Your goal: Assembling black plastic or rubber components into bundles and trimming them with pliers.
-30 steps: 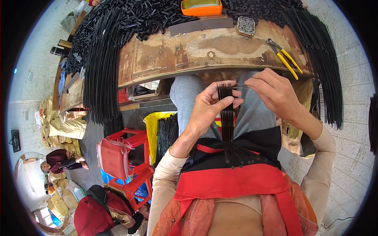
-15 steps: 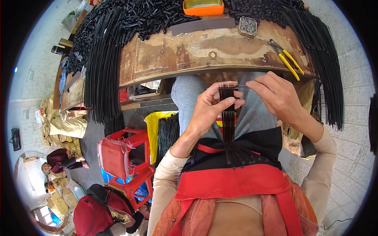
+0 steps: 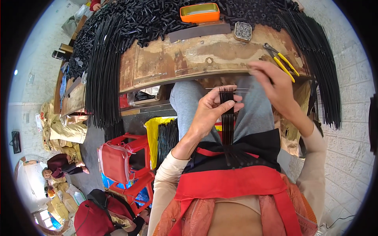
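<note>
My left hand (image 3: pixel 214 108) grips a flat row of thin black rods (image 3: pixel 228 128), which look like umbrella ribs, between thumb and fingers above my lap. Their lower ends fan out over my black and red apron (image 3: pixel 232 183). Near their tops, thin wire (image 3: pixel 243 90) crosses the row and sticks out on both sides. My right hand (image 3: pixel 277 84) is up and to the right, apart from the wire, its fingers stretched and partly smeared by motion. I see nothing held in it. Beyond it, yellow-handled pliers (image 3: pixel 282 63) lie on the wooden table (image 3: pixel 157 65).
Heaped black tubes (image 3: pixel 145 19) cover the table's back, beside an orange tin (image 3: pixel 200 13) and a small square tin (image 3: pixel 243 31). Long black rod bundles hang over the left (image 3: pixel 101 74) and right (image 3: pixel 323 70) edges. Red stools (image 3: pixel 116 161) stand left; another person (image 3: pixel 59 165) sits farther off.
My right hand has let go of the wire's right end and lifted off it, its fingers spreading. My left hand keeps its hold on the rods.
</note>
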Action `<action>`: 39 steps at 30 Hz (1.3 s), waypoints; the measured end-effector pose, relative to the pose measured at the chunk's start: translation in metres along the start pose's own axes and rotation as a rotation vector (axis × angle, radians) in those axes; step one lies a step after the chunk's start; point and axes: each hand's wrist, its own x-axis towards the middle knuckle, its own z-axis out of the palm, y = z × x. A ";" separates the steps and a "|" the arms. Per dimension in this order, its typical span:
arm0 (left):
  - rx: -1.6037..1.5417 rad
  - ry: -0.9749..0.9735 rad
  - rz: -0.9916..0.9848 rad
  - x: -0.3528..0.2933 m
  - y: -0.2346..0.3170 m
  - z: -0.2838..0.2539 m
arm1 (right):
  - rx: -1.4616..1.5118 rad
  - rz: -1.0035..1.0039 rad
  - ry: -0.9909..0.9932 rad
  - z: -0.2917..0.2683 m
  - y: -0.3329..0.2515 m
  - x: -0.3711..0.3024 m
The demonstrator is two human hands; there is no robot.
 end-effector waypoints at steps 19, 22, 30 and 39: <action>0.665 0.138 0.033 -0.003 0.096 -0.122 | 0.913 0.815 -0.227 0.073 0.000 -0.078; 1.180 0.701 0.323 0.030 0.140 -0.198 | 0.960 0.809 -0.265 0.081 0.002 -0.071; 1.576 0.916 0.543 0.126 0.187 -0.243 | 0.995 0.814 -0.227 0.082 -0.007 -0.068; 1.773 0.941 -0.066 0.175 0.192 -0.201 | 1.031 0.774 -0.191 0.076 -0.010 -0.068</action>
